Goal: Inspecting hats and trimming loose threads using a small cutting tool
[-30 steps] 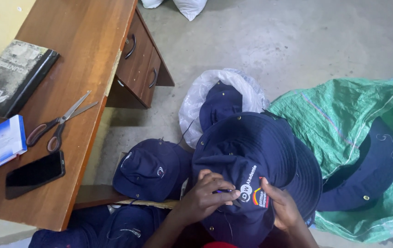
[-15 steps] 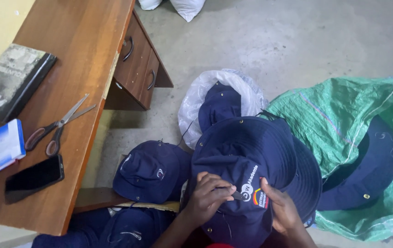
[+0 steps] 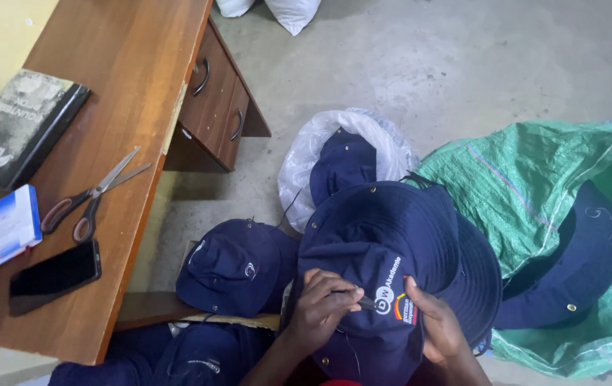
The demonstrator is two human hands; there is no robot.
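Desk [image 3: 116, 107] fills the left side; its front edge runs down to a corner at bottom left, drawers [image 3: 220, 100] facing the floor. On the desk: book [image 3: 20, 129], scissors [image 3: 91, 196], small box [image 3: 4, 227], phone [image 3: 54, 277], all well apart from the hands. Bare concrete floor [image 3: 427, 64] lies open beyond the hats, toward the top. To the right, a green sack [image 3: 535, 193] crowds in, a dark hat [image 3: 570, 264] lying on it. A white plastic bag [image 3: 320, 143] with another hat [image 3: 341, 161] inside sits just behind the work.

The hat [image 3: 384, 243], navy with a wide brim, rests in the person's lap at bottom centre, its brim overlapping the sack's edge. A second navy hat [image 3: 238, 266] lies just left of it, touching.

Left hand [image 3: 324, 307] is curled on the hat's crown, fingers pressed together, pinching a thin dark tool [image 3: 359, 300] whose tip points at the printed patch. Right hand [image 3: 438, 329] grips the crown from the right, thumb beside the patch, fingers wrapped under the fabric.
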